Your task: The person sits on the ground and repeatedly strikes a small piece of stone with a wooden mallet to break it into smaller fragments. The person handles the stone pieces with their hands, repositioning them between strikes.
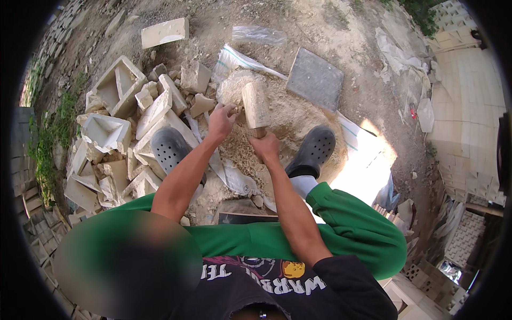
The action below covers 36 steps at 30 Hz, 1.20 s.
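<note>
My right hand (pixel 264 147) is closed round the short handle of a pale, dust-covered mallet (pixel 256 104). The mallet's thick head points away from me, over a heap of crushed, sandy-coloured rubble (pixel 282 106). Just left of the mallet head, my left hand (pixel 222 122) is low over the heap, its fingers loosely bent and apart. No object shows in it. Beyond both hands, a rounded, powdery pale lump (pixel 236 85) rests on the heap. A white woven sack (pixel 242 58) lies spread beneath the rubble.
Broken pale blocks and hollow box-shaped pieces (pixel 118 85) are piled on the left. My feet in grey clogs (pixel 314 149) flank the heap. A grey square slab (pixel 316 80) lies at the far right, a whole block (pixel 165 33) at the far left. Clear plastic (pixel 260 36) lies beyond.
</note>
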Each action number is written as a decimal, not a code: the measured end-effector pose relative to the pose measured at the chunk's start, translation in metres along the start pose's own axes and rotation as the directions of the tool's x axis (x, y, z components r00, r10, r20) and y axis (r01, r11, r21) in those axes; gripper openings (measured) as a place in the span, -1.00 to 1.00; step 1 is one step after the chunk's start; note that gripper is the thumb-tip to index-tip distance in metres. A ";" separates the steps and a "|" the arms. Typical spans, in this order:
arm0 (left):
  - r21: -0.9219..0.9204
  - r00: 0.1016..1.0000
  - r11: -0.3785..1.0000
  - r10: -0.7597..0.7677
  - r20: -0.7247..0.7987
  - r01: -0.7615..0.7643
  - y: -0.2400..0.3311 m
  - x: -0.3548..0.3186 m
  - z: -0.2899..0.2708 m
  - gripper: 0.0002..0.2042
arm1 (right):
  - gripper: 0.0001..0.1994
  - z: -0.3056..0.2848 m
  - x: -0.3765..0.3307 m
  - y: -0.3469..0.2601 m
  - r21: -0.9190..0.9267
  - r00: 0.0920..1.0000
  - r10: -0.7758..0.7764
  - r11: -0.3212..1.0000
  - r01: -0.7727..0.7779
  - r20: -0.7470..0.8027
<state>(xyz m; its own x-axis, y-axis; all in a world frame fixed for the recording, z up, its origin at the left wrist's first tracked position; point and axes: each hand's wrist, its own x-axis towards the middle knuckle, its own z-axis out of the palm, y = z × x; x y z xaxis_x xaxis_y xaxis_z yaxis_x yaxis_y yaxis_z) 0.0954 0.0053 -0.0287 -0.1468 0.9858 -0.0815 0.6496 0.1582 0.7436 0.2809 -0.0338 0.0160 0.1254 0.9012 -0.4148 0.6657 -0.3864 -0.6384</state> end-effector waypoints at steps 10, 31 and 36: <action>-0.005 0.999 0.999 -0.037 -0.040 0.037 0.003 0.005 0.002 -0.66 | -0.61 0.005 0.007 -0.008 -0.056 0.992 -0.090 0.995 0.085 -0.084; -0.034 1.000 0.999 -0.019 0.007 0.019 0.006 0.016 -0.001 -0.73 | -0.60 -0.061 0.001 -0.079 0.125 0.995 -0.080 0.988 0.088 -0.067; -0.095 0.992 0.994 -0.057 -0.109 0.047 -0.004 0.002 -0.001 -0.70 | -0.54 -0.011 0.001 -0.046 0.037 0.964 -0.227 0.971 0.234 -0.139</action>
<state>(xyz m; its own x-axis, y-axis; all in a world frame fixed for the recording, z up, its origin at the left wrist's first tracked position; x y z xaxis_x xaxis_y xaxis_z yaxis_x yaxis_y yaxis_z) 0.0922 0.0067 -0.0313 -0.2646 0.9630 -0.0509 0.5684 0.1984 0.7984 0.2588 -0.0130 0.0523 0.0718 0.9837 -0.1647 0.6487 -0.1715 -0.7415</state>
